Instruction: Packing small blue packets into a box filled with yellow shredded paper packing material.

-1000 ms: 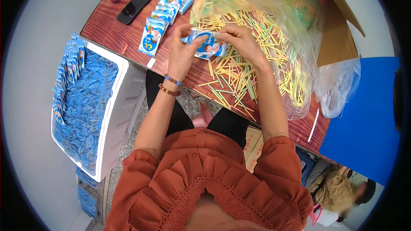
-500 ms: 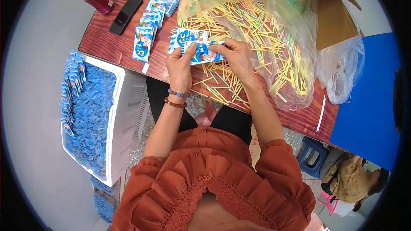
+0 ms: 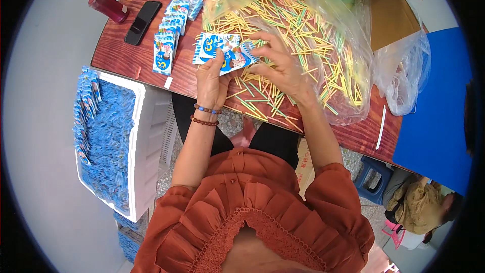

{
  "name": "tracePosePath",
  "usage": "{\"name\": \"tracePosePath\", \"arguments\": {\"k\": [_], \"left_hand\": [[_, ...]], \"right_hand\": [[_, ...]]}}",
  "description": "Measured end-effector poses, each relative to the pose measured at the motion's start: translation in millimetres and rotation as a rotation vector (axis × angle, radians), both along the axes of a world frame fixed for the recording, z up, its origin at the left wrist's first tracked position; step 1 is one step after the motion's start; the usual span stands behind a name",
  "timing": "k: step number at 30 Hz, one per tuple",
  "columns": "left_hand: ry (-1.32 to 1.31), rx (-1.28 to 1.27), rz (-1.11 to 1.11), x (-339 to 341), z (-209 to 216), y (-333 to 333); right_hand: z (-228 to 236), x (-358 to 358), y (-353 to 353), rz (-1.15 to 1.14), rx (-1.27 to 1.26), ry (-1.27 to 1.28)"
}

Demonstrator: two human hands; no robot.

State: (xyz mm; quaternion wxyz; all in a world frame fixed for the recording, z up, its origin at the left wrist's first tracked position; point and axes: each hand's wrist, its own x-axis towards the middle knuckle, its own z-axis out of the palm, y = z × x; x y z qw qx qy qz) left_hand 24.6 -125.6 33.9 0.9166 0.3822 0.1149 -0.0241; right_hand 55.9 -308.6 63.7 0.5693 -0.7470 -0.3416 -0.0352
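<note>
My left hand [image 3: 209, 78] pinches a small blue-and-white packet [image 3: 238, 61] between thumb and fingers, above the table edge. A second packet [image 3: 209, 45] of the same kind shows just behind it; I cannot tell whether that one is held too or rests on the table. My right hand [image 3: 283, 68] has its fingers spread and curved around the right end of the front packet, apparently free of it. Beneath and beyond both hands lie many thin yellow and green sticks [image 3: 308, 35], partly inside a clear plastic bag [image 3: 348, 114].
Left of my hands, overlapping packets [image 3: 164, 53] lie in a row beside a black phone [image 3: 143, 23] and a red-lidded jar [image 3: 107, 6]. A white foam box [image 3: 144, 136] full of blue packets stands at lower left. At right are a cardboard box [image 3: 391, 15], a blue panel [image 3: 434, 111] and another person [image 3: 417, 205].
My right hand's fingers have opened and come away from the packet, which now tilts up to the right. My left hand keeps its hold. The whole view has shifted slightly.
</note>
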Motion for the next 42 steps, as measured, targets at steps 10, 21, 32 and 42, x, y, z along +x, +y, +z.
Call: {"name": "tracePosePath", "arguments": {"k": [10,21,32,42], "left_hand": [[0.043,0.146,-0.029,-3.9,-13.5,7.4],[0.023,0.066,0.085,-10.9,-10.5,11.3],[0.053,0.068,0.119,-11.6,-12.6,24.4],[0.034,0.005,0.071,-11.4,-13.3,17.7]], "right_hand": [[-8.6,25.5,-9.8,0.240,0.025,0.184],[-40.3,180.2,37.2,-0.562,-0.809,-0.093],[-40.5,193.8,57.2,-0.535,-0.938,-0.331],[-15.2,187.2,-22.2,-0.253,-0.589,0.461]]}}
